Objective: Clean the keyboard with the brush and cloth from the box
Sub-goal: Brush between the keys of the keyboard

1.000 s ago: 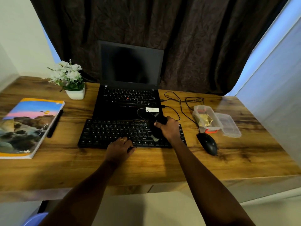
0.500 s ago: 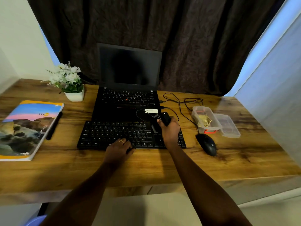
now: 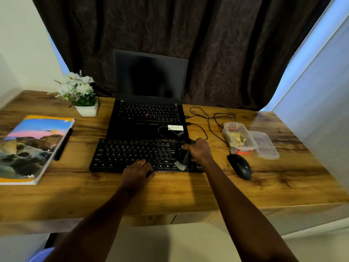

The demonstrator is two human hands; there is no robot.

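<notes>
— What's the room like?

— A wooden desk [image 3: 188, 190] stands against a dark curtain [image 3: 226, 53], with pale walls on either side. An open laptop [image 3: 149, 118] sits at the back with its screen dark. A plant [image 3: 79, 89], a book [image 3: 32, 146] and a pen [image 3: 63, 144] are on the left. On the right are a mouse [image 3: 239, 166], a clear box [image 3: 225, 133] with a yellow cloth [image 3: 237, 138] inside, and its lid [image 3: 264, 144] just beside it.

— And the keyboard [image 3: 128, 154]?

— It lies flat just in front of the laptop, its long axis running left to right along the desk's front edge.

— Which way does the brush [image 3: 182, 161] point?

— The handle is up and away, and the bristles point down and towards the person, slanting a little left. The pale bristle tips touch the keys near the keyboard's right end, at the bottom rows.

— Who's got it?

— The right hand [image 3: 200, 150]. Its fingers are clenched round the handle, knuckles up.

— The left hand [image 3: 137, 172]?

— It rests on the keyboard's near edge, around the middle. The fingers are loosely bent on the bottom keys and grasp nothing, and one wears a ring.
</notes>
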